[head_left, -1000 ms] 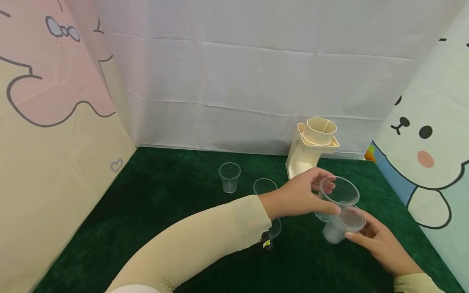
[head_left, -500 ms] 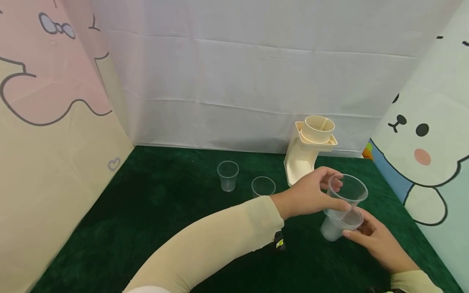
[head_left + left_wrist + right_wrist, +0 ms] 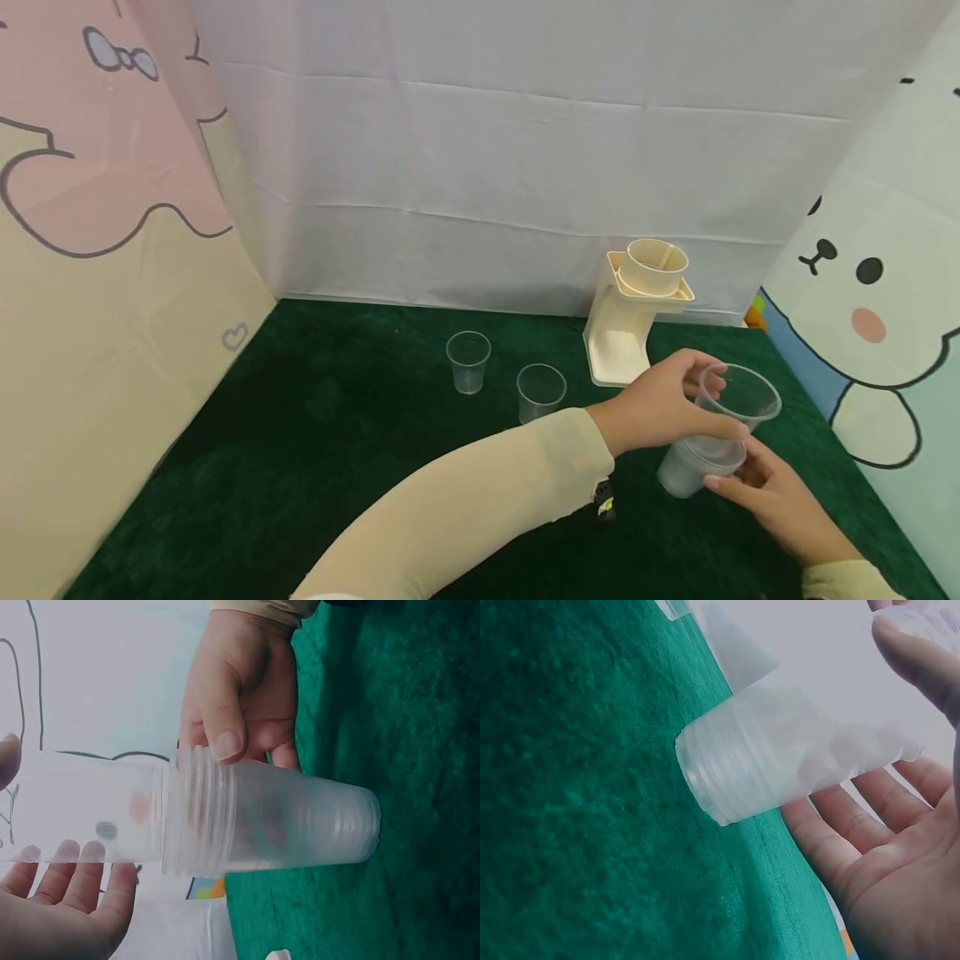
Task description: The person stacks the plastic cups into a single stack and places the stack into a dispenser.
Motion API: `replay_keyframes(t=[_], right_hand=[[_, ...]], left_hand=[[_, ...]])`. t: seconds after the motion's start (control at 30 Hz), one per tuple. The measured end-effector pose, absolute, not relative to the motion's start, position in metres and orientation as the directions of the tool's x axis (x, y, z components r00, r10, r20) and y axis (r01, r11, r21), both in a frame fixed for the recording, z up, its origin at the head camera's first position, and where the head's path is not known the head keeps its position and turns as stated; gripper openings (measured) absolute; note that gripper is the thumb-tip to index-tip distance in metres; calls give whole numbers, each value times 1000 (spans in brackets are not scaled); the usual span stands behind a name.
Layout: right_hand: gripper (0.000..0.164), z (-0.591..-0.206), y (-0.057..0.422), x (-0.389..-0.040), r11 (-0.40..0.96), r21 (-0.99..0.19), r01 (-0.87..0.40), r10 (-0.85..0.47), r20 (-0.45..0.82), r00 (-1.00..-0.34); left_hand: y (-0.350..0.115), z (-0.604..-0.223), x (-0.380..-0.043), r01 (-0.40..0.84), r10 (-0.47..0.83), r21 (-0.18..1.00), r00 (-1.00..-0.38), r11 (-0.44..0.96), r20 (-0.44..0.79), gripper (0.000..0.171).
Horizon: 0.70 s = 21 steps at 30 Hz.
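Observation:
My left hand (image 3: 671, 407) grips a single clear plastic cup (image 3: 750, 402) between thumb and fingers, upright above a stack of cups. Thumb and fingers of my right hand (image 3: 783, 500) hold that nested stack of clear plastic cups (image 3: 684, 472) low over the green cloth, tilted in the head view. Seen from the left wrist, the base of the single cup (image 3: 97, 817) comes right up to the rims of the stack (image 3: 300, 814). In the right wrist view, my right fingers (image 3: 855, 810) lie along the stack's side.
Two clear cups, one farther left (image 3: 468, 364) and another (image 3: 540, 392) by my left forearm (image 3: 480, 492), stand on the green cloth (image 3: 285, 450). Behind them is a cream-coloured stand (image 3: 622, 321) with a round top. A white curtain (image 3: 450, 183) closes the back.
My left hand has moved to the right with the single cup. The right hand and the stack have hardly moved. A cup that showed below my left forearm is now hidden behind it.

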State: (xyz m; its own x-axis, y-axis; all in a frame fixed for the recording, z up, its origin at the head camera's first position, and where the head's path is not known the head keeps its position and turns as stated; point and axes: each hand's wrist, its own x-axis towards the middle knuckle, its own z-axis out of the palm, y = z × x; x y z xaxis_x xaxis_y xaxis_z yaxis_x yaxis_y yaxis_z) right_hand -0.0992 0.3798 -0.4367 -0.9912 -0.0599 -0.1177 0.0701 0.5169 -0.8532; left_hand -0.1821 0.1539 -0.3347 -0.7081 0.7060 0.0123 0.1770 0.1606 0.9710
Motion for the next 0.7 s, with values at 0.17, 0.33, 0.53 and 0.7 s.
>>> replay_keyframes(t=[0.17,0.33,0.53,0.7], right_hand=[[77,-436,380,-98,514,-854,84,-54,-130,-990],[73,-437,378,-98,494,-866,79,-52,-121,-991],[69,-438,377,-98,486,-872,57,-54,-95,-994],[68,-438,378,-98,479,-876,64,-52,-101,-994]], left_hand=[[158,-335,-180,172,708,968,-706,183,-8,59],[158,-337,-178,168,707,961,-706,220,-38,58],[156,-342,-180,149,720,965,-692,215,-54,56],[156,-348,-180,161,716,956,-695,245,-66,57]])
